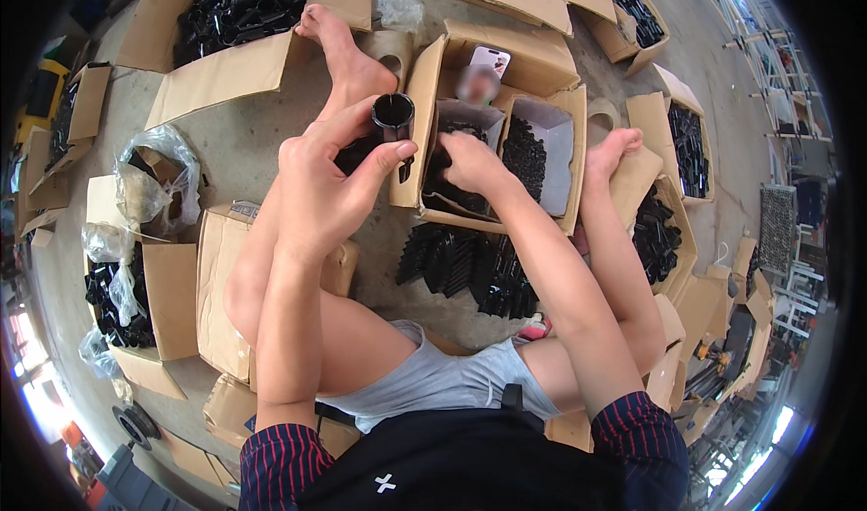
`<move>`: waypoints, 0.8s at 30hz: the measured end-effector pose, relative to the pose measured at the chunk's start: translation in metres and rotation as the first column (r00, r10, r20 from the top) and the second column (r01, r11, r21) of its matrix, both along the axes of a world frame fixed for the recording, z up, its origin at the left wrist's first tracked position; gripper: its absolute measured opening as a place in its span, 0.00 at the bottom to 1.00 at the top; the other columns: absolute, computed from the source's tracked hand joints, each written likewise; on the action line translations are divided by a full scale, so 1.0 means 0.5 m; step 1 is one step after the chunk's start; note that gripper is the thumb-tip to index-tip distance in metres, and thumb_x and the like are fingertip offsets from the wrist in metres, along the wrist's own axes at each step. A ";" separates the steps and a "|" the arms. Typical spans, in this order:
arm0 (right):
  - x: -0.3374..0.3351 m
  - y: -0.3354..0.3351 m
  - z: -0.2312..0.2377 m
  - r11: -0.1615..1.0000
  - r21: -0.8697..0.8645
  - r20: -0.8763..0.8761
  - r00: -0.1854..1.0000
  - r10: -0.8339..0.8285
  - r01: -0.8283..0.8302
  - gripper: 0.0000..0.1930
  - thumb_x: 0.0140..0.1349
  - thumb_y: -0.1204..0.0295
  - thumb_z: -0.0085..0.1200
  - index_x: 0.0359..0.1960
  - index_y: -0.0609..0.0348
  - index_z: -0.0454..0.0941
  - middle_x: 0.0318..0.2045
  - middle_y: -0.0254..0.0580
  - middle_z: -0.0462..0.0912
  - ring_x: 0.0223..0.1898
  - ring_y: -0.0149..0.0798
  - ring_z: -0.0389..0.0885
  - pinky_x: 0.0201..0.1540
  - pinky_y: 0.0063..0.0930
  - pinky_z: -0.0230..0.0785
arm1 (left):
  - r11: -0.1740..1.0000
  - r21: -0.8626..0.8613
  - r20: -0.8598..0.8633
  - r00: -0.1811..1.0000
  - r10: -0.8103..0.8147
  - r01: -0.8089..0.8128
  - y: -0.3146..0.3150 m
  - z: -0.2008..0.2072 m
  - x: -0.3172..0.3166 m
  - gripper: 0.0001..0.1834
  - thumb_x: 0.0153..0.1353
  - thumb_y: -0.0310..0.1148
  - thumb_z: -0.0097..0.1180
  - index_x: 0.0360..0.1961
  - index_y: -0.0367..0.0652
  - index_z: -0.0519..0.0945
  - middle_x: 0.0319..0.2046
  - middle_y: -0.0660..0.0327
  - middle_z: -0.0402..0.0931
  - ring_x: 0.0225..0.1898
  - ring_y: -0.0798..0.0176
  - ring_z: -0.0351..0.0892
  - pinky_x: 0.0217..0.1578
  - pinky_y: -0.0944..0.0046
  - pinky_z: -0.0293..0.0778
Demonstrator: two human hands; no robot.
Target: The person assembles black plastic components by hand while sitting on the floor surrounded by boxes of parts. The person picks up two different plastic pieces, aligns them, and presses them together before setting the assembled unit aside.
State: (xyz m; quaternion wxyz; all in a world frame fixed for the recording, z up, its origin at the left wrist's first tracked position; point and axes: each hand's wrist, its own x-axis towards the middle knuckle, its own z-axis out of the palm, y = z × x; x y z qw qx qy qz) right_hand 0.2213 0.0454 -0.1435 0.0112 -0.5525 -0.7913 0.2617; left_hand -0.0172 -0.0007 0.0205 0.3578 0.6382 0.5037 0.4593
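Left hand [330, 172]: Raised and apart from the other, with thumb and fingers pinched around a black tube [394, 131].
Tube: Held up beside the left wall of an open carton [421, 100], its round open end facing the camera.
Right hand [474, 163]: Reached down into the left grey bin [479, 114] inside the carton, over dark parts [465, 200]; the fingertips were partly hidden, so whether they gripped anything could not be told.
Right grey bin [564, 154]: Stood beside the first, with small black pieces [524, 161] heaped inside.
Phone [489, 61]: Lit, at the far end of the carton.
Floor [237, 154]: Bore rows of black parts [442, 258] between the person's bare legs [370, 339].
Slip risk: The tube seemed held mainly by the fingertips; a loosened thumb could have dropped it among similar black parts.
Mixing risk: With the bins so close, a careless sweep could have flicked pieces across.
Bump risk: A shifted leg could have jolted the carton and toppled the phone.
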 end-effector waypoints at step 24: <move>-0.025 0.032 -0.046 0.933 -0.054 0.060 0.934 -0.353 0.356 0.14 0.55 0.78 0.57 0.44 0.64 0.82 0.50 0.61 0.82 0.54 0.61 0.79 0.58 0.51 0.73 | 0.999 -0.039 0.027 0.999 0.017 -0.016 0.002 0.004 0.007 0.19 0.54 0.27 0.70 0.47 0.31 0.83 0.34 0.50 0.87 0.38 0.62 0.89 0.39 0.67 0.79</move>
